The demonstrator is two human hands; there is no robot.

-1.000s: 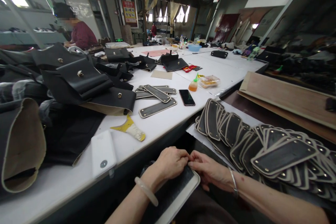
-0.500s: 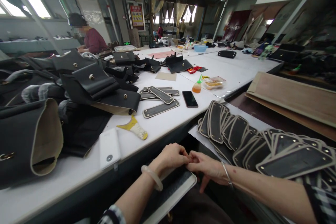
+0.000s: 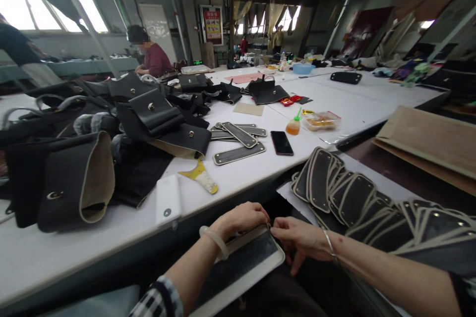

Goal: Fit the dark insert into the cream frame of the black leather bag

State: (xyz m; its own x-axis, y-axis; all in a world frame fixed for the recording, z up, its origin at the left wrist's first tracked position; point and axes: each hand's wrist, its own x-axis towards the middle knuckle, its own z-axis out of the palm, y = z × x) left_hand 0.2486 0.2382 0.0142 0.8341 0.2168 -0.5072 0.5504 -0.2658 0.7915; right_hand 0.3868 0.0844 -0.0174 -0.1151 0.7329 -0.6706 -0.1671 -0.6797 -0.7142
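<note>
A black leather panel with a pale border [image 3: 245, 270] lies tilted over my lap, its rounded far end between my hands. My left hand [image 3: 243, 218] is bent over the panel's far edge, fingers closed on it near the corner. At that same corner my right hand [image 3: 303, 237] has thumb and index finger pinched together; whatever small thing may be between them is hidden. Right of my hands, a heap of similar black panels with pale borders and rivets [image 3: 353, 195] is fanned out on a lower surface.
Black leather bags [image 3: 67, 183] crowd the left of the white table [image 3: 137, 237]. Nearer stand a white device [image 3: 168, 200] and a yellow-and-white scrap [image 3: 201, 176]. Beyond are loose strips [image 3: 240, 153], a phone [image 3: 281, 142] and a glue bottle [image 3: 293, 125]. A co-worker [image 3: 154, 57] sits behind.
My view has swung left, so the table's things appear farther right. The panel has tipped to show more of its black face. My hands have parted slightly at its corner.
</note>
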